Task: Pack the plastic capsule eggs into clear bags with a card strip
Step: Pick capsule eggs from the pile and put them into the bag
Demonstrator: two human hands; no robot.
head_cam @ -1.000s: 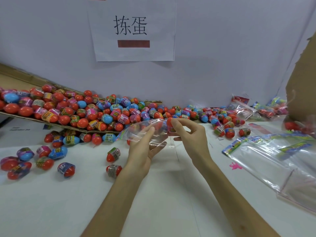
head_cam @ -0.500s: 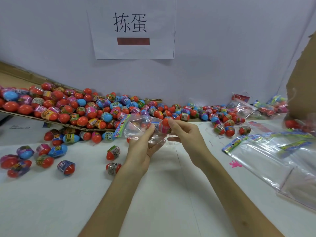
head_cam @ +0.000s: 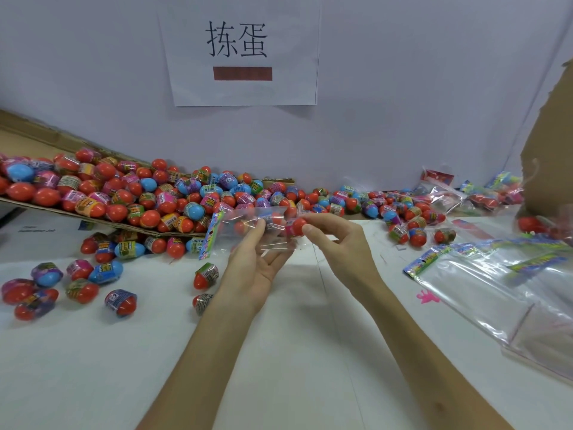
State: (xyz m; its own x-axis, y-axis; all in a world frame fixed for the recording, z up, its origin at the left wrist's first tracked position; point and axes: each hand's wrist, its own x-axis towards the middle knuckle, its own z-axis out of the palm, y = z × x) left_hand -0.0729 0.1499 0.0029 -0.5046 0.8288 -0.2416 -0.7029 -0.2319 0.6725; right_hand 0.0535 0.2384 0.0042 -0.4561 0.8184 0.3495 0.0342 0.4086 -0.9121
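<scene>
Pinching an egg (head_cam: 297,226), right hand (head_cam: 336,242) meets clear bag's (head_cam: 242,221) mouth.

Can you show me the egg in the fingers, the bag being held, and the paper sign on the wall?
egg (head_cam: 297,226): head view, its red rounded end.
clear bag (head_cam: 245,217): head view, clear film, upper middle.
paper sign (head_cam: 242,92): head view, blank white bottom margin.

One head-worn wide-angle view
We look forward and down from head height, close over the white counter (head_cam: 294,383), facing the wall (head_cam: 403,119) behind it; our left hand (head_cam: 251,274) and right hand (head_cam: 338,245) sit near, mid-frame.
</scene>
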